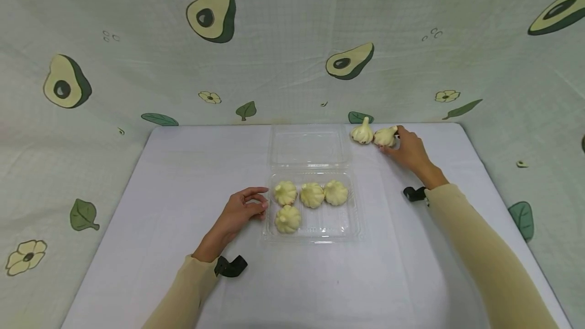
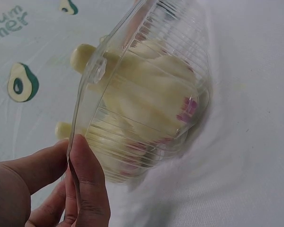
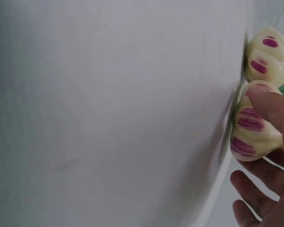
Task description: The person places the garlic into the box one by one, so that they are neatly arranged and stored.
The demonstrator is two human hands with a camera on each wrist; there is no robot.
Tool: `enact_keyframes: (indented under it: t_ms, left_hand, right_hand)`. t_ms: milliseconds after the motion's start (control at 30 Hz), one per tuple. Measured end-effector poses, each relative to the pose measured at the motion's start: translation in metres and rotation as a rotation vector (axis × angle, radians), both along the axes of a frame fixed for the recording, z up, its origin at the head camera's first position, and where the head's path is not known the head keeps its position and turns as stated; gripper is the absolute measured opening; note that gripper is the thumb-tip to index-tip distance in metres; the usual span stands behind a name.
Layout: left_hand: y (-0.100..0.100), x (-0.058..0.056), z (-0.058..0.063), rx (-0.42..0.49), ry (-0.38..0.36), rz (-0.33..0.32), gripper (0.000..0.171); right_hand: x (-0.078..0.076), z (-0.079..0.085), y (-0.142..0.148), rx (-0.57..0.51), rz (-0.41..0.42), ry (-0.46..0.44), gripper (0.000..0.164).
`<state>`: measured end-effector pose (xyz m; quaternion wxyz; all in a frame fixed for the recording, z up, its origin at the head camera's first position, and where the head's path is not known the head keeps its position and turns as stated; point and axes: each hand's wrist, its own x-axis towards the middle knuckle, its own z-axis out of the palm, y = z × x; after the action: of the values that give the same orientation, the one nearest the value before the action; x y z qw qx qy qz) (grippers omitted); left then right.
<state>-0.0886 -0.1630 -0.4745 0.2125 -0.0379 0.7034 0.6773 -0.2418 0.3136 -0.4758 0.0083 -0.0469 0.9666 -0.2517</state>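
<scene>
Right hand (image 1: 409,154) at the desk's far edge, grasping: thumb and fingers pinch one bulb (image 1: 385,137), its neck slanted towards the palm. The right wrist view shows the grip high on a rounded, glossy-looking side with purple marks; a slip seems possible if pressure falls unevenly on that curve. Second bulb (image 1: 362,132) sits upright against the held one, on its left. Main concern, in my judgement: a sideways drag would knock this neighbour, and with the edge so close it could roll towards the cloth (image 1: 283,75) behind. A straight lift looks the safer way out. Left hand (image 1: 244,207) also grasping: thumb and fingers pinch the left rim of the clear box (image 1: 326,225). The wall looks thin; a hard squeeze might bend it, and a tug or tilt there could set the contents rolling. Inside: four bulbs (image 1: 312,195), three along the far side, one at the near left; the near right part is bare, so that is where a loose one would likely run. Lid (image 1: 308,147) lies folded back on the desk (image 1: 196,166), beside the second bulb; a low-carried bulb or a sleeve could catch its corner and shift the box.
</scene>
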Motion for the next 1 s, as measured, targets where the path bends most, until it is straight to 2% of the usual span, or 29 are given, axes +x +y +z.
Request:
enact_keyframes:
  t_ms: [300,567,800,1000]
  left_hand:
    - [0.001,-0.001,0.0,-0.006,0.001,-0.004,0.047]
    - [0.002,0.0,0.0,-0.003,0.0,-0.004,0.047]
    - [0.002,0.0,0.001,-0.007,-0.005,0.006,0.046]
    - [0.001,0.0,0.001,-0.007,-0.003,-0.005,0.047]
  right_hand:
    - [0.005,0.0,0.004,-0.019,-0.023,0.026,0.064]
    - [0.027,0.007,0.014,-0.017,-0.044,0.092,0.065]
    - [0.059,0.034,0.005,0.002,-0.023,0.148,0.065]
    - [0.088,0.061,-0.018,0.005,0.062,0.207,0.063]
